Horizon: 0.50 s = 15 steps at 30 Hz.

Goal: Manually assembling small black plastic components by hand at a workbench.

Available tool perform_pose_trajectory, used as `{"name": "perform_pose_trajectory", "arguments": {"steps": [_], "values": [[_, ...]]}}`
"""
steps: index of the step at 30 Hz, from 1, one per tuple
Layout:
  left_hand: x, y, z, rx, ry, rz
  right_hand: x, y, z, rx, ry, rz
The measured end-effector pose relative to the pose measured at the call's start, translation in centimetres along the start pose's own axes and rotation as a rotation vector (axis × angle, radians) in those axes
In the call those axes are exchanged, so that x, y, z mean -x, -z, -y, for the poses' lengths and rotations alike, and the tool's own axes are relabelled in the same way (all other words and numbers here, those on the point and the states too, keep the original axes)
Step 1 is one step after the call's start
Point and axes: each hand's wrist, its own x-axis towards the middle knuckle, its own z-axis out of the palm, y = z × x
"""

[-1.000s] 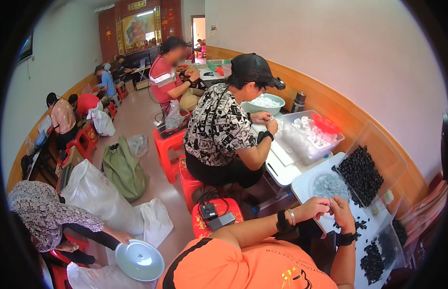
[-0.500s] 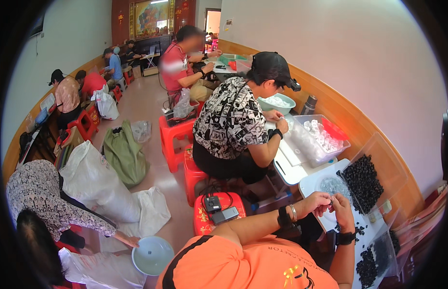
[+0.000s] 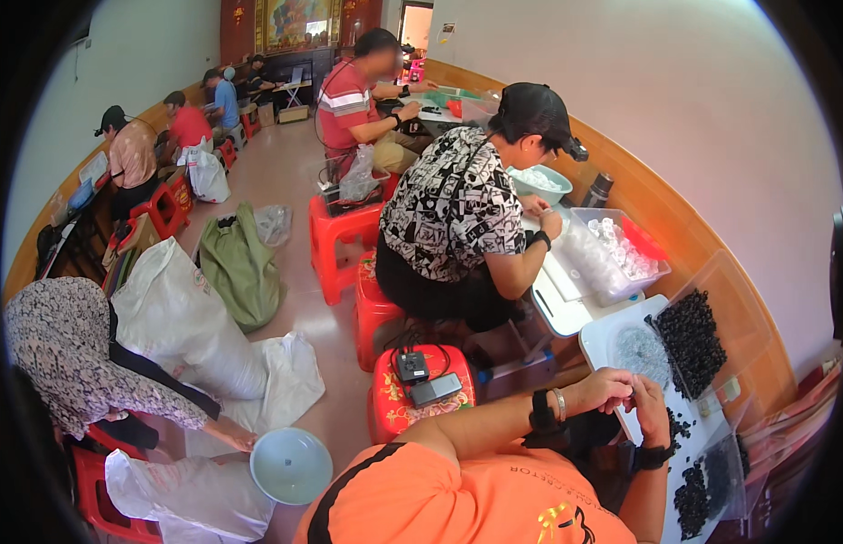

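Note:
My left hand (image 3: 599,390) and my right hand (image 3: 653,410) meet above the white table (image 3: 599,340), with their fingertips pinched together. Whatever sits between the fingers is too small and too covered to make out. Just beyond my hands lies a pile of small clear pieces (image 3: 643,354). Farther right, a heap of small black parts (image 3: 690,340) fills a clear plastic tray (image 3: 741,313). More loose black parts (image 3: 679,430) are scattered beside my right wrist, and another black pile (image 3: 692,501) lies nearer the lower edge.
A red stool (image 3: 385,408) with small grey and black devices stands left of my arm. Ahead, a person in a patterned shirt (image 3: 453,208) works beside a clear bin of white parts (image 3: 621,249). At left, a person's hand (image 3: 233,433) holds a pale blue basin (image 3: 292,464) near white sacks (image 3: 190,326).
The view has shifted, so most things appear farther right or lower. My hands remain pinched together, with the fingers slightly rearranged. The person at the left has leaned, and the head there has left view.

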Motion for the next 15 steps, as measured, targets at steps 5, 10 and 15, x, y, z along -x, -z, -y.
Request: {"name": "perform_pose_trajectory", "arguments": {"steps": [5, 10, 15], "values": [[1.3, -0.4, -1.1, -0.088, 0.004, -0.002, 1.0, -1.4, 1.0, -0.077, 0.008, -0.029], [2.4, -1.5, -1.3, -0.13, 0.023, 0.039, 2.5, -1.0, 1.0, -0.043, 0.023, 0.047], [2.6, -2.8, -1.6, -0.208, 0.045, 0.061, 3.8, -1.1, 0.7, -0.137, 0.003, -0.005]]}}
